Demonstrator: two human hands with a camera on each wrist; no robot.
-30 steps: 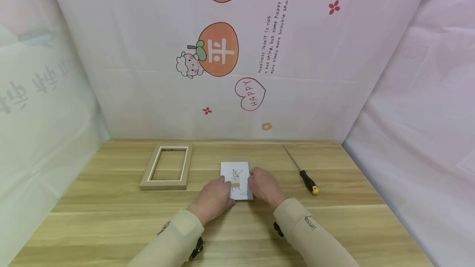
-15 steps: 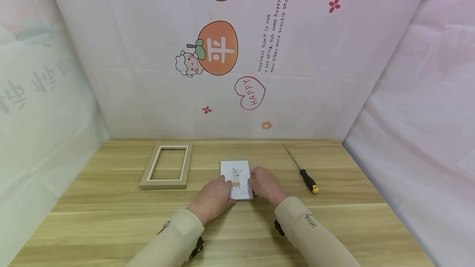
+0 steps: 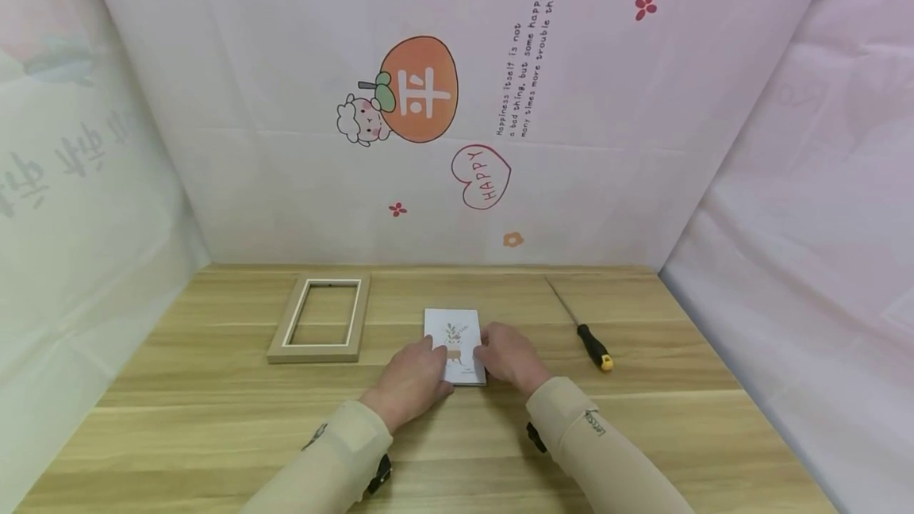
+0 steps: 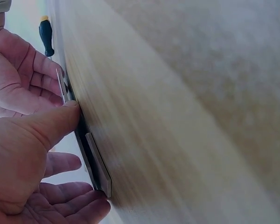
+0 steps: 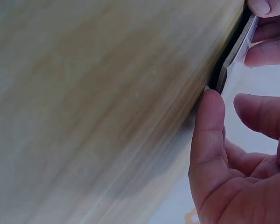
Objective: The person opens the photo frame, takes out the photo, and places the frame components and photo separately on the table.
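Note:
A white card with a plant print (image 3: 462, 331) lies on a thin stiff backing board (image 4: 86, 158), in the middle of the wooden table. My left hand (image 3: 408, 381) holds the left edge near the lower corner, its thumb and fingers around the board. From the other side, my right hand (image 3: 510, 355) grips the right edge between thumb and curled fingers; one fingertip touches the board's edge in the right wrist view. Seen edge-on in the left wrist view, a narrow flap (image 4: 99, 165) stands off the underside. Much of the underside is hidden.
An open wooden picture frame (image 3: 284, 327) with a white inner border lies to the left. On the right is a screwdriver (image 3: 594, 349) with a black and yellow handle, its tip pointing away. A printed white cloth (image 3: 585, 181) hangs behind the table (image 3: 178, 419).
The fingers of my right hand have shifted very slightly left over the card's edge. My left hand keeps its hold, and the frame and screwdriver stay put.

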